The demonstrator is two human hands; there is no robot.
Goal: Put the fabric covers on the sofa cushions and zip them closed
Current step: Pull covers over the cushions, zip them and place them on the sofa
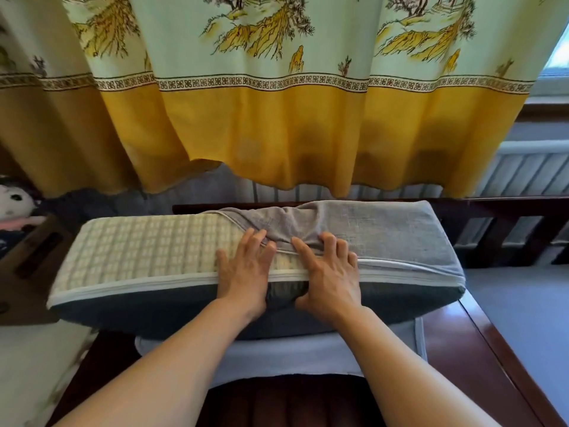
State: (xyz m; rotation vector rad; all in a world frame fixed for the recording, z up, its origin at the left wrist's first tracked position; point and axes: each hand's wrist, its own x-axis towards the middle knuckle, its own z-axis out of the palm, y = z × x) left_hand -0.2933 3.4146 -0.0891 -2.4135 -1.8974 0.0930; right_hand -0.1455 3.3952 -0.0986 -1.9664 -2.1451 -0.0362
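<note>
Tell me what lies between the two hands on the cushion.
In the head view, between the left hand and right hand lie the bunched edge of the grey cover and a strip of bare checked cushion.

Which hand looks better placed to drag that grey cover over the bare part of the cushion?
Probably the right hand: its fingers already bunch the cover at its edge. The left hand lies flat on the bare cushion, steadying it.
</note>
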